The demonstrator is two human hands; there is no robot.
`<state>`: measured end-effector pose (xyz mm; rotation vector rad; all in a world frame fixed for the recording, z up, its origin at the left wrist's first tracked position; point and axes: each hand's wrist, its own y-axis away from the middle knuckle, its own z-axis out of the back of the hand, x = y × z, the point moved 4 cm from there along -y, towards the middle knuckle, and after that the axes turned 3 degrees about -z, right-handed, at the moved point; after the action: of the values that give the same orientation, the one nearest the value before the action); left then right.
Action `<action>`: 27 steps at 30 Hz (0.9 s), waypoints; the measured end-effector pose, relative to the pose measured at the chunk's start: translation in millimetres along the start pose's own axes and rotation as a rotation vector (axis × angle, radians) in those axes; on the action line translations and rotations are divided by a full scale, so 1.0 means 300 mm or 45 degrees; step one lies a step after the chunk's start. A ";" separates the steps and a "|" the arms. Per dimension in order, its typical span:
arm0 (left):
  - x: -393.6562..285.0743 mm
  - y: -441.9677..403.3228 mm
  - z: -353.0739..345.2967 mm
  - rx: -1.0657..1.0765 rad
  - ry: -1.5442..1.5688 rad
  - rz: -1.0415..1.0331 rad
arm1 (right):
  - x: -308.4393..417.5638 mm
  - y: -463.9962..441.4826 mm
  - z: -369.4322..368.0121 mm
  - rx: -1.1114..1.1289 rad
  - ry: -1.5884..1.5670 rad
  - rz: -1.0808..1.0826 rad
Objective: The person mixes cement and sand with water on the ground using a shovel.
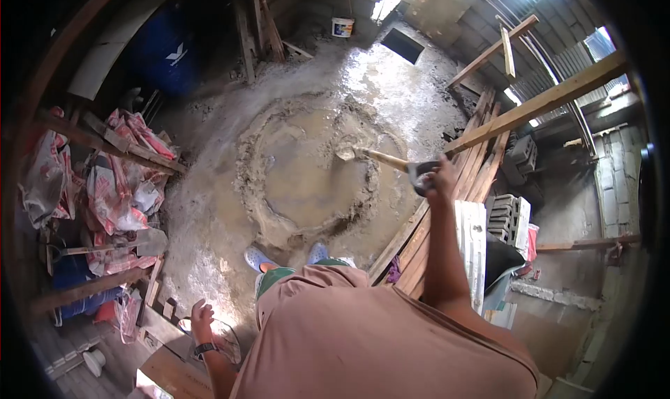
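My right hand (pixel 439 178) is closed around the dark grip at the top of a shovel (pixel 384 158). Its wooden shaft points left from my hand, and the blade end rests at the ring's inner right side, coated in grey mix. A rough ring of wet mortar (pixel 250 183) lies on the floor in front of my feet, with muddy water (pixel 314 183) pooled inside. Low at the left, my left hand (pixel 202 321) hangs beside my body, fingers loosely bent and apart, holding nothing.
Long wooden planks (pixel 481 155) lie along the right, near stacked concrete blocks (pixel 508 221). Crumpled sacks (pixel 118 183) and another shovel (pixel 150 243) are at the left. A white bucket (pixel 343 27) stands at the back; a blue drum (pixel 164 54) is back left. A timber beam (pixel 544 102) slants across the upper right.
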<state>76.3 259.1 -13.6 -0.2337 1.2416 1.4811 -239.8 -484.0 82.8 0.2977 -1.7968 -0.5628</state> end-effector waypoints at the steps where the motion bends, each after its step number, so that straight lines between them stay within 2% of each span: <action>1: 0.058 0.036 0.027 -0.069 0.150 -0.018 | -0.137 -0.096 0.002 -0.126 0.031 0.009; 2: 0.201 0.045 0.067 -0.093 0.150 0.103 | -0.271 -0.225 0.008 -0.125 0.209 0.020; 3: 0.374 0.048 0.123 -0.120 0.149 0.219 | -0.312 -0.160 -0.081 -0.191 0.386 -0.022; 4: 0.543 0.064 0.154 0.107 0.389 0.351 | -0.372 -0.183 -0.124 -0.168 0.385 0.093; 5: 0.620 0.102 0.168 0.343 0.627 0.476 | -0.355 -0.117 -0.196 -0.077 0.502 0.087; 6: 0.654 0.154 0.160 0.440 0.573 0.543 | -0.356 -0.089 -0.250 0.094 0.627 0.141; 7: 0.670 0.204 0.155 0.382 0.215 0.546 | -0.362 -0.055 -0.286 0.261 0.759 0.195; 8: 0.682 0.254 0.136 0.365 -0.055 0.556 | -0.349 0.015 -0.321 0.321 0.999 0.269; 10: 0.710 0.283 0.082 0.413 -0.272 0.556 | -0.383 0.114 -0.361 0.462 1.493 0.418; 11: 0.722 0.279 0.064 0.433 -0.298 0.552 | -0.465 0.122 -0.353 0.600 1.616 0.691; 12: 0.723 0.262 0.045 0.459 -0.313 0.540 | -0.495 0.195 -0.362 0.686 1.825 0.544; 13: 0.722 0.234 0.028 0.474 -0.307 0.532 | -0.532 0.253 -0.355 0.777 1.854 0.634; 15: 0.709 0.160 0.015 0.483 -0.256 0.514 | -0.510 0.427 -0.356 1.061 2.020 0.630; 16: 0.698 0.113 0.027 0.471 -0.206 0.506 | -0.469 0.494 -0.369 1.053 2.028 0.628; 18: 0.660 -0.021 0.077 0.401 -0.041 0.496 | -0.433 0.622 -0.380 1.341 2.417 0.632; 22: 0.506 -0.381 0.239 0.168 0.319 0.327 | -0.431 0.663 -0.415 1.352 2.444 0.752; 23: 0.472 -0.468 0.282 0.123 0.449 0.207 | -0.459 0.632 -0.420 1.222 2.458 0.637; 24: 0.358 -0.497 0.323 0.159 0.261 0.128 | -0.501 0.583 -0.409 1.228 2.322 0.698; 26: 0.171 -0.541 0.351 0.051 0.252 0.095 | -0.600 0.492 -0.385 1.170 2.134 0.559; 27: 0.128 -0.573 0.365 0.070 0.248 0.070 | -0.604 0.473 -0.419 0.963 2.069 0.594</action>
<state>253.9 334.6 -89.5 -0.3154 1.4533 1.4958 -54.8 -304.9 32.9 0.5804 -0.3317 0.6472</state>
